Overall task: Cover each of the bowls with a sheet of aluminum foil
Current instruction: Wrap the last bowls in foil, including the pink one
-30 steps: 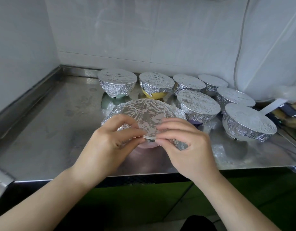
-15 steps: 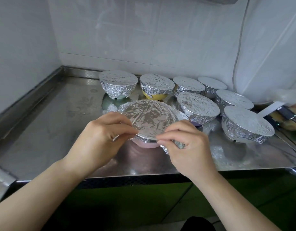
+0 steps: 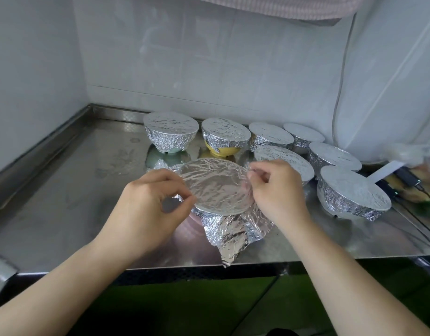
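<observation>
Foil sheet (image 3: 217,187) lay over the near bowl on the steel worktop (image 3: 63,190), between both hands; left fingers (image 3: 182,194) and right fingers (image 3: 254,173) pinched opposite rim edges, loose flap hanging toward the person.

The foil-covered bowl under the hands (image 3: 218,187) sits near the front edge of the stainless steel counter (image 3: 75,190). Seven foil-wrapped bowls stand behind it and to its right: four in a back row (image 3: 171,133) from 11 to 1 o'clock, three more (image 3: 352,194) at 2 to 3 o'clock. A loose foil flap (image 3: 233,236) hangs at 6 o'clock.
</observation>
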Action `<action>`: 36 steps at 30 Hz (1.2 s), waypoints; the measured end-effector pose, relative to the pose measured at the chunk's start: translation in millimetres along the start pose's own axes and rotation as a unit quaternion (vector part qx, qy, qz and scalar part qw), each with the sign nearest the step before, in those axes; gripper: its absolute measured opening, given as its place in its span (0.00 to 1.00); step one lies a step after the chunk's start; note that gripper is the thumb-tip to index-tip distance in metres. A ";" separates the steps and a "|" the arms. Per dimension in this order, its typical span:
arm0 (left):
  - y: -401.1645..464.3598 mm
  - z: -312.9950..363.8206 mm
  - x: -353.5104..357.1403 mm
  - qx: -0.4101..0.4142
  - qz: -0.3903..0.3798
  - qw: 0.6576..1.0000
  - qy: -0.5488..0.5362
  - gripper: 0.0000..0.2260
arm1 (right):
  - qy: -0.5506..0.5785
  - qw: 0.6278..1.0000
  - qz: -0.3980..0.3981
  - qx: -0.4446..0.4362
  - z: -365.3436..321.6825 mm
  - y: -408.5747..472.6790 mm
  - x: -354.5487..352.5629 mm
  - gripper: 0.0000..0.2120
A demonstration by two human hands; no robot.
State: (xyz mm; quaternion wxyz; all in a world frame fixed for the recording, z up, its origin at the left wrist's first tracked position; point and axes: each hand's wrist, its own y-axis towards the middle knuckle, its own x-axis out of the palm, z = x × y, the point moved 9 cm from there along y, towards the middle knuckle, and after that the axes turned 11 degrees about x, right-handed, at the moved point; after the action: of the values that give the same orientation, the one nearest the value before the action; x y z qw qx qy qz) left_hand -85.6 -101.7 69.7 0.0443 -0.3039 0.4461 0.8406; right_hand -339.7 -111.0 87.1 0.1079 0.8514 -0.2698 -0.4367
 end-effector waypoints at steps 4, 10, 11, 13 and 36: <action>1.2 -4.7 -1.9 -0.026 -0.008 1.000 -0.005 0.03 | -0.048 0.996 -0.059 0.044 15.6 6.8 14.5 0.17; 6.5 12.0 0.7 0.010 -0.047 0.999 0.012 0.05 | -0.034 0.994 -0.038 0.093 13.4 -10.9 11.2 0.12; 6.7 20.2 4.9 0.034 -0.073 0.997 0.010 0.08 | -0.031 0.994 -0.040 0.098 9.7 -15.2 10.7 0.11; 4.5 35.7 14.8 0.090 -0.118 0.989 0.008 0.13 | -0.042 0.994 -0.042 0.095 0.7 -24.1 7.5 0.10; -3.3 15.3 21.0 -0.002 -0.104 0.983 -0.154 0.06 | 0.138 0.954 -0.250 -0.090 -37.7 -64.6 14.2 0.09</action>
State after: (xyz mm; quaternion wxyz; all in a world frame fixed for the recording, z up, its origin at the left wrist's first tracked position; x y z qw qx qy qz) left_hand -108.7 -91.9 62.2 0.1991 -0.2153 0.3982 0.8692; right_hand -279.2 -67.1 72.7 0.1076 0.9305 0.0091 -0.3501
